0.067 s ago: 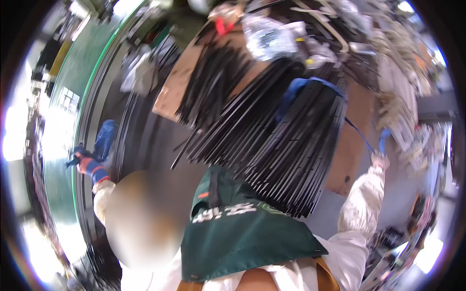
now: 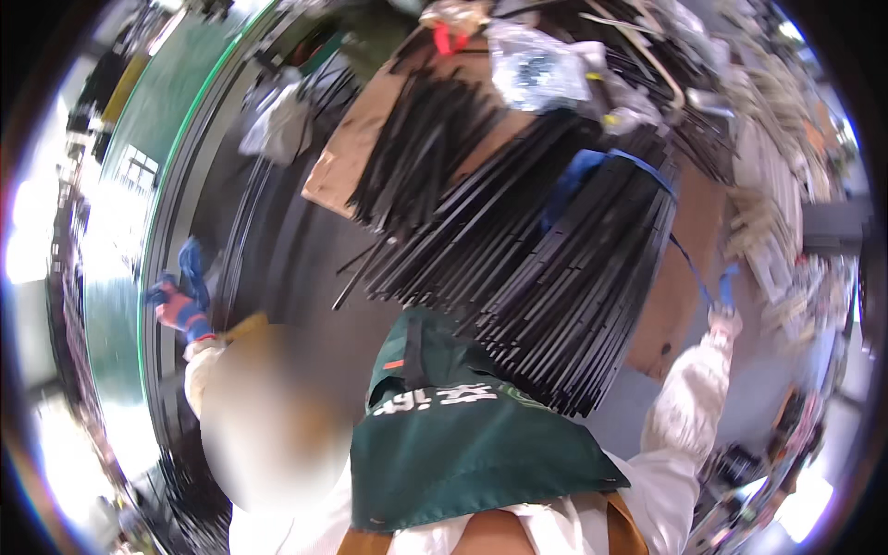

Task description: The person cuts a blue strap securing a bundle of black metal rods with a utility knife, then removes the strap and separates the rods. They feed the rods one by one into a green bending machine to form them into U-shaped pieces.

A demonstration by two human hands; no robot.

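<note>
In the head view, a large bundle of long black rods (image 2: pixel 573 277) is spread across a brown board (image 2: pixel 696 250), near ends toward a green apron (image 2: pixel 462 472). A blue strap (image 2: pixel 645 169) is laid across the bundle's far part, and its right end is held in the right hand (image 2: pixel 724 324), fingers closed. By the left hand (image 2: pixel 174 307), well apart at the left, a bunched blue cloth (image 2: pixel 191 264) is gripped, though blurred. A smaller rod pile (image 2: pixel 421 153) is seen beside the bundle.
</note>
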